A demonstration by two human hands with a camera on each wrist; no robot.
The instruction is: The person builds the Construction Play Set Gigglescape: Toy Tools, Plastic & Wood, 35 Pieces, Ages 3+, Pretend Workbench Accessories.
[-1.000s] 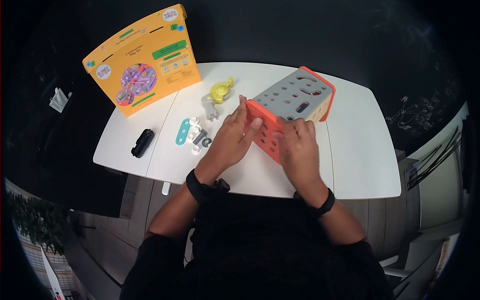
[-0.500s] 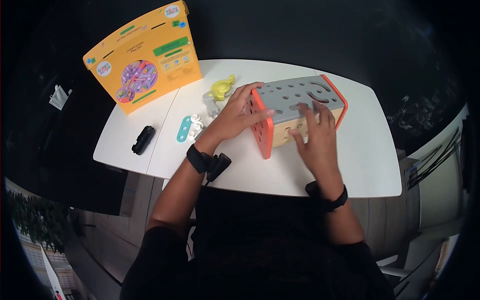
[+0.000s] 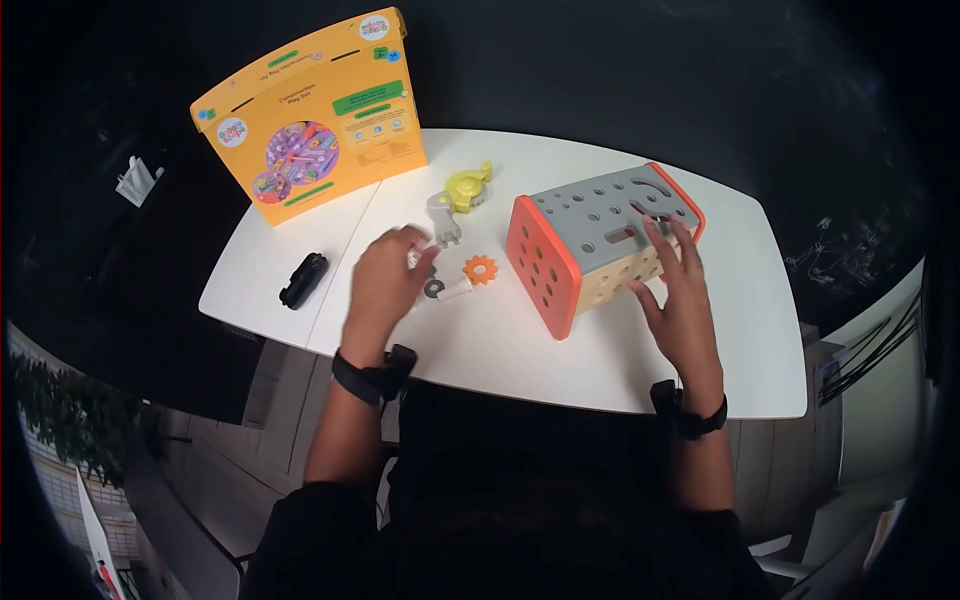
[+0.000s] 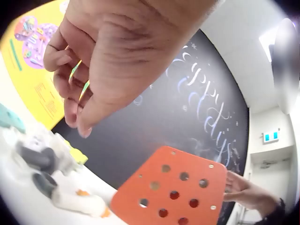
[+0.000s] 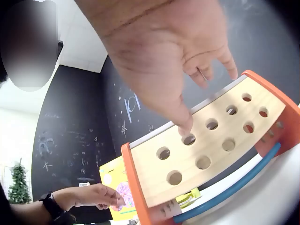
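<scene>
A toy toolbox (image 3: 600,215) with a grey top, orange ends and light wooden sides stands on the table, all pierced with holes. My right hand (image 3: 683,305) is at its near right side, fingers extended over the grey top; in the right wrist view the thumb overlaps a hole in the wooden side (image 5: 215,140). My left hand (image 3: 385,280) hovers over a group of small parts, fingers loosely bent, nothing visible in them. Beside it lie a white bolt (image 3: 455,290), a grey ring (image 3: 434,288) and an orange gear (image 3: 480,269). A teal strip (image 4: 10,118) shows in the left wrist view.
The yellow play set box (image 3: 300,95) stands at the back left of the white table (image 3: 500,360). A yellow and grey toy piece (image 3: 465,190) lies behind the small parts. To the left is a black case (image 3: 303,280). A blue bar (image 5: 229,183) runs low along the toolbox.
My left hand has left the toolbox's orange end and moved left over the small parts. The toolbox has turned, and my right hand has shifted from its orange end to its wooden side.
</scene>
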